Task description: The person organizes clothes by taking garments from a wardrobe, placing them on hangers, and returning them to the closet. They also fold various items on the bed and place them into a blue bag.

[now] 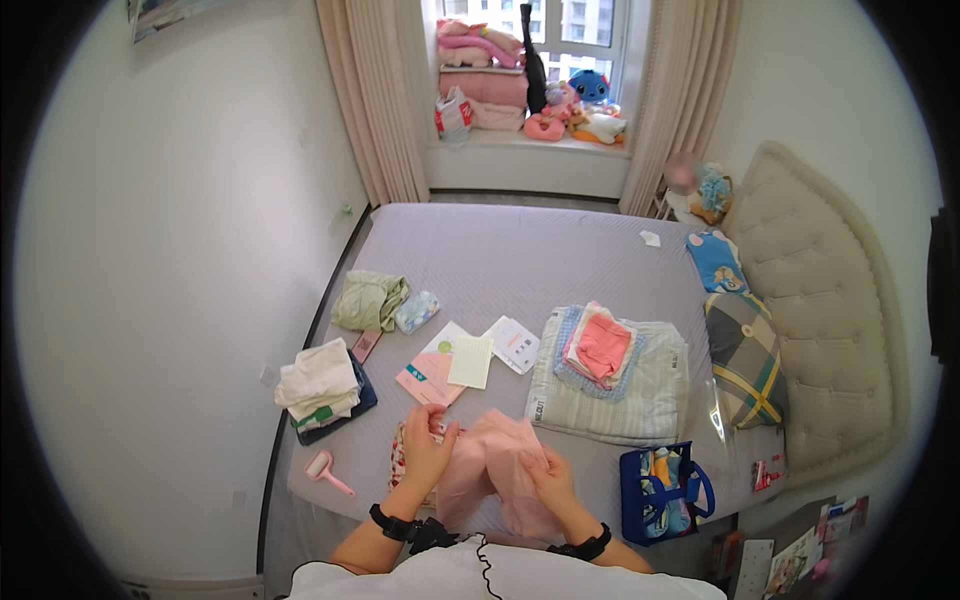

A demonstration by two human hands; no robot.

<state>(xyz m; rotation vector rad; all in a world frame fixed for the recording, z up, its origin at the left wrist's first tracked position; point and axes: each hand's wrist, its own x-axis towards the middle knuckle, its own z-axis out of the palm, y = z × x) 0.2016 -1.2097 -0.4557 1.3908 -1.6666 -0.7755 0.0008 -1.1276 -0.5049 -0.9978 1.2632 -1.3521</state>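
A pale pink garment, apparently a pair of small trousers, hangs in front of me above the near edge of the bed. My right hand grips its right side. My left hand is raised at its upper left with the fingers curved; whether it pinches the fabric is unclear. A red-and-white patterned cloth lies on the bed, partly hidden behind my left hand and the pink garment. Both of my wrists wear black straps.
Around me on the bed lie folded clothes, a pink lint roller, notebooks, a green garment, a tissue pack, a folded quilt bearing stacked clothes, and a blue bag. Cushions lean on the headboard.
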